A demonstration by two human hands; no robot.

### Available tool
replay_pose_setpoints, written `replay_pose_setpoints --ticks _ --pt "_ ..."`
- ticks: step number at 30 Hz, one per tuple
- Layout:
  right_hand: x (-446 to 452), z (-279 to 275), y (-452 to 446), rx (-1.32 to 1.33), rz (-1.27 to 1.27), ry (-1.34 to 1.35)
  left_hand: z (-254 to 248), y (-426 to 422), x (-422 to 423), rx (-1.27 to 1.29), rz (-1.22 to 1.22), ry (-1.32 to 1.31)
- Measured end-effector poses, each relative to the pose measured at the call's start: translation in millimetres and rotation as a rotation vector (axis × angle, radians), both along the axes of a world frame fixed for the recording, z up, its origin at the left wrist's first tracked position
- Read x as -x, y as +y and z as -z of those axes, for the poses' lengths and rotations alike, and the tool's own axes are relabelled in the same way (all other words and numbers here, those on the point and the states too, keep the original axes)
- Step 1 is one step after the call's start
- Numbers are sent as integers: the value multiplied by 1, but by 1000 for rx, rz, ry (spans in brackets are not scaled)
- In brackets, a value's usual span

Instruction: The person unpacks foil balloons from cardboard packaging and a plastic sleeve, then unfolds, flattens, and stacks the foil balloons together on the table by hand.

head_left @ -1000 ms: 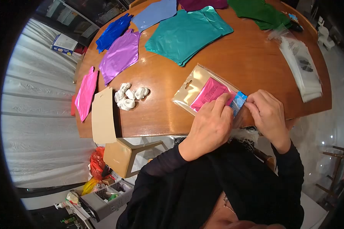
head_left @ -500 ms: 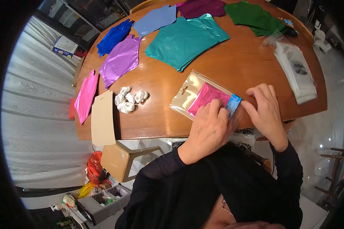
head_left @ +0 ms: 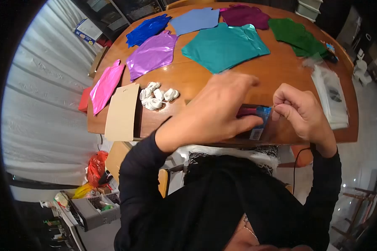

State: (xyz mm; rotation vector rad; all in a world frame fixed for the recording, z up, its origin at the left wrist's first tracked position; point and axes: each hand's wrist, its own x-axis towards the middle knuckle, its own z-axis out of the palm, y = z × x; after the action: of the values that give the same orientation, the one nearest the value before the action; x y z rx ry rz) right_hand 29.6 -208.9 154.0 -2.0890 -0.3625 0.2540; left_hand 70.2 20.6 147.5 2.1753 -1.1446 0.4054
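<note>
My left hand (head_left: 213, 111) is raised over a clear plastic packet (head_left: 256, 134) at the table's near edge, its thumb and fingers apart. Most of the packet is hidden under that hand; a dark pink strip, a blue label (head_left: 263, 112) and a white barcode patch show. My right hand (head_left: 299, 109) is just right of the packet, fingers curled and thumb pressed to them in a pinch. A bit of something pale and see-through shows at those fingertips, too small to name.
Foil sheets in pink (head_left: 107, 88), lilac (head_left: 153, 54), blue (head_left: 148, 30) and teal (head_left: 226, 48) lie on the wooden table, with green ones (head_left: 295, 35) farther right. White bundles (head_left: 155, 98) sit beside a cardboard piece (head_left: 122, 111). Clear sleeves (head_left: 331, 98) are at the right.
My left hand has lifted off the packet, opened and now covers much of it. My right hand has closed from spread fingers into a pinch. The view has shifted.
</note>
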Motion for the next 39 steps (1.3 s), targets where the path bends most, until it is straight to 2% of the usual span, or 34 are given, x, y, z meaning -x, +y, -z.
replay_pose_setpoints --ticks 3,4,8,13,18,23,29,34,39 --pt "-17 -17 10 63 -109 -45 -14 4 -14 -184 211 632" --pt "-24 -18 12 66 -119 -56 -14 5 -18 -179 200 622" --pt "-56 6 26 156 90 -872 11 5 -36 188 188 1002" --pt "-55 28 30 263 28 -945 41 13 -51 434 201 1086" --pt "-67 36 41 263 -2 -962 53 12 -53 484 171 1140" --pt "-72 37 40 277 -60 -834 52 12 -51 472 194 1202" --pt "-70 36 39 307 -83 -848 49 6 -44 421 190 1206" --pt "-62 32 42 444 -34 -923 44 3 -42 228 176 1052" --pt "-55 29 44 510 36 -948 50 -2 -38 389 203 1128"
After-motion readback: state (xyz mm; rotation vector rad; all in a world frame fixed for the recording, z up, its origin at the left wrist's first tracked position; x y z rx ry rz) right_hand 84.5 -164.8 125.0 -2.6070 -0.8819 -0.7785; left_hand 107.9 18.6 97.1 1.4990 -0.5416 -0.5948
